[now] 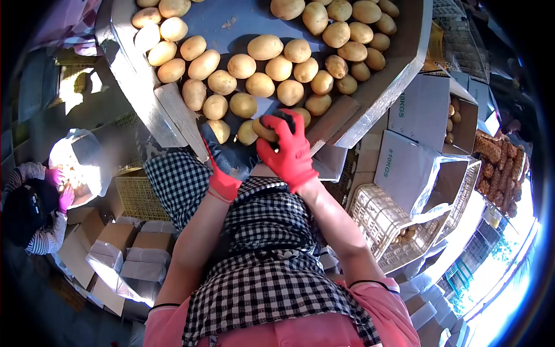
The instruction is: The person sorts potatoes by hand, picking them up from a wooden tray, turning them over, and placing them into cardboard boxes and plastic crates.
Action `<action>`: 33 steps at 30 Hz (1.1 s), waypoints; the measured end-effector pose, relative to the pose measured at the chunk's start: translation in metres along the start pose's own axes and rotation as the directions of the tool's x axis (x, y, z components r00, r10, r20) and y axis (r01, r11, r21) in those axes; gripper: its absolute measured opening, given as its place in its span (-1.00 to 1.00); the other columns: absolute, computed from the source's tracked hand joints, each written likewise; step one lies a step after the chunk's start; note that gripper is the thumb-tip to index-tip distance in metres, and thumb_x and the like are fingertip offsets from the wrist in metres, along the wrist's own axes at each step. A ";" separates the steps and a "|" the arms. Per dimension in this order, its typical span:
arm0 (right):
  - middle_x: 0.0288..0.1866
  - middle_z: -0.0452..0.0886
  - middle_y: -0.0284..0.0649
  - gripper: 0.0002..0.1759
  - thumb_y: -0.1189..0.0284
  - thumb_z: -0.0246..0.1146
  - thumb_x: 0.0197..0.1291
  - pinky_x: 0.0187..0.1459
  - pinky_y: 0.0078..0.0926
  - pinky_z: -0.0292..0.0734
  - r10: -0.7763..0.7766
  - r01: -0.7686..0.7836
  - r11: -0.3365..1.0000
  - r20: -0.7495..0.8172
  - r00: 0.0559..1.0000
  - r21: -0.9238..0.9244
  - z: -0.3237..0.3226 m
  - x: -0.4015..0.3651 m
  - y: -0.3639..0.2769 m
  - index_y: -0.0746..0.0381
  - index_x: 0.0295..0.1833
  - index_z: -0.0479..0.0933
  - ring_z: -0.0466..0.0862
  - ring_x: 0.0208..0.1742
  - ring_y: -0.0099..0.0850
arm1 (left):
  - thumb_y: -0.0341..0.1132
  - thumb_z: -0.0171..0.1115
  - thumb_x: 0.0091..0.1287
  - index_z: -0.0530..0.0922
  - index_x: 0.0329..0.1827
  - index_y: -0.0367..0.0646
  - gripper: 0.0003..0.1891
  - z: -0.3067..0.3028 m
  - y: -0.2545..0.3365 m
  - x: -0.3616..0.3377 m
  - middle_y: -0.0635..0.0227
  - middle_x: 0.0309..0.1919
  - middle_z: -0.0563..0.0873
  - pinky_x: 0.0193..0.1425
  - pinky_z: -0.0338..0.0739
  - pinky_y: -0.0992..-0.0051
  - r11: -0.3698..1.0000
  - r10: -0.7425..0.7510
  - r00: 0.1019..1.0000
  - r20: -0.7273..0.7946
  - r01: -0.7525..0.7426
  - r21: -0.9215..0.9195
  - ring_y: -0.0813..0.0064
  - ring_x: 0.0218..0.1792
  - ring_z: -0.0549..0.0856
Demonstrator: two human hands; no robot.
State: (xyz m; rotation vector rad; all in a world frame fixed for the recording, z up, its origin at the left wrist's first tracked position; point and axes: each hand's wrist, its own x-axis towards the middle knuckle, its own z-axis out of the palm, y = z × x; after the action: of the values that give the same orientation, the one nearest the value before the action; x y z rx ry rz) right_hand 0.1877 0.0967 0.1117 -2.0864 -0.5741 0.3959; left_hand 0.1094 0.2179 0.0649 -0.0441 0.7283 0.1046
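Note:
Several yellow potatoes [260, 85] lie on a sorting table [217, 26] with raised wooden sides, narrowing toward me. My right hand [289, 147], in a red glove, has its fingers and thumb curled round a potato [265, 129] at the narrow end. Beside it is my left hand [227, 165], in a red glove with a dark palm. Its palm is turned up and the fingers stretch out below the table's narrow end, with nothing seen in it. A potato [218, 131] lies just above these fingers, and another potato [247, 133] sits between the two hands.
At the right stand white cartons [407, 168] marked 10KGS, a white plastic crate [378, 220] and brown net sacks [502, 170]. On the left, a person in pink gloves [66, 196] handles a lined container [81, 162]. A yellow crate [139, 196] and boxes [113, 240] are nearby.

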 end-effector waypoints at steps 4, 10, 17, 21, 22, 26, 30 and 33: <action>0.22 0.41 0.00 -0.45 0.63 0.42 0.08 0.01 -0.34 0.63 -0.299 -0.015 0.921 -0.730 0.615 -0.390 -0.141 -0.015 0.028 0.22 0.21 0.47 0.61 0.07 -0.19 | 0.43 0.32 0.09 0.00 0.58 -0.10 0.16 0.003 -0.005 -0.002 0.02 0.52 0.14 0.48 0.18 -0.34 0.991 -0.012 0.998 0.055 0.019 -0.133 -0.36 0.45 0.21; 0.26 0.50 0.11 -0.48 0.26 0.38 0.14 0.37 0.00 0.29 -0.218 0.058 0.771 -0.177 0.960 -0.635 -0.108 0.042 0.000 0.18 0.21 0.54 0.42 0.36 0.12 | 0.39 0.31 0.14 0.12 0.54 -0.01 0.03 -0.018 -0.010 0.000 0.12 0.46 0.28 0.41 0.31 -0.21 0.996 0.053 0.995 -0.090 -0.059 -0.064 -0.08 0.38 0.38; 0.58 -0.12 0.34 0.04 -0.26 0.24 0.08 0.37 0.61 -0.30 -0.019 0.005 0.770 -0.015 1.000 -0.638 0.018 0.056 0.008 0.02 0.59 0.13 -0.21 0.56 0.47 | -0.01 0.16 0.44 0.47 0.25 0.05 -0.59 -0.070 -0.017 0.003 0.38 0.16 0.60 0.31 0.44 0.27 0.676 0.500 0.865 0.037 -0.416 0.608 0.37 0.20 0.58; 0.56 -0.24 0.49 -0.02 -0.20 0.16 0.22 0.44 0.46 -0.29 0.045 -0.221 0.870 -0.376 0.926 -0.441 -0.028 0.107 0.039 0.06 0.62 0.04 -0.24 0.53 0.55 | 0.04 0.18 0.44 0.47 0.29 -0.04 -0.51 -0.047 -0.007 0.001 0.31 0.10 0.63 0.12 0.53 0.23 0.939 0.337 0.934 -0.118 -0.324 0.118 0.28 0.19 0.58; 0.57 -0.21 0.47 -0.06 -0.16 0.09 0.30 0.47 0.39 -0.23 0.091 -0.221 0.941 -0.438 0.895 -0.256 -0.043 0.132 0.028 0.11 0.62 0.01 -0.19 0.50 0.60 | 0.29 0.14 0.35 0.45 0.35 -0.03 -0.31 -0.014 0.003 -0.009 0.27 0.24 0.57 0.26 0.47 -0.03 0.997 0.073 0.995 -0.063 -0.072 0.021 0.19 0.29 0.51; 0.58 -0.13 0.36 -0.07 -0.17 0.13 0.23 0.45 0.44 -0.19 0.022 -0.206 0.833 -0.342 0.939 -0.513 0.009 0.128 0.015 0.07 0.60 0.10 -0.09 0.47 0.62 | 0.41 0.19 0.22 0.34 0.43 -0.15 -0.08 0.021 -0.002 -0.007 0.10 0.32 0.50 0.34 0.37 -0.36 0.998 0.010 0.991 -0.133 -0.019 -0.067 -0.20 0.30 0.49; 0.51 0.06 0.35 -0.15 -0.03 0.33 0.12 0.42 0.31 0.07 -0.215 0.129 0.857 -0.118 0.969 -0.499 -0.004 0.072 -0.006 0.01 0.50 0.30 0.10 0.48 0.44 | 0.33 0.46 0.00 0.22 0.47 -0.11 0.07 0.028 0.002 -0.001 0.12 0.41 0.36 0.36 0.38 -0.19 0.997 0.075 0.971 -0.228 -0.067 0.042 -0.01 0.31 0.46; 0.40 0.30 0.24 -0.40 0.23 0.31 0.19 0.18 0.03 0.50 -0.346 -0.008 0.779 -0.440 0.829 -0.627 -0.089 0.150 0.018 0.10 0.35 0.42 0.42 0.31 0.19 | 0.30 0.45 0.05 0.15 0.51 -0.07 0.07 0.020 -0.005 0.001 0.15 0.47 0.23 0.35 0.41 -0.18 0.487 0.436 0.887 0.153 -0.376 0.789 0.01 0.36 0.38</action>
State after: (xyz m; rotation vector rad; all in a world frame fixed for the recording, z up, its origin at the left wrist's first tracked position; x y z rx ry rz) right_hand 0.3606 0.1073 0.1353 -2.5713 -0.5927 -0.5708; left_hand 0.1238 0.2144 0.0787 1.0376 0.7882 0.2224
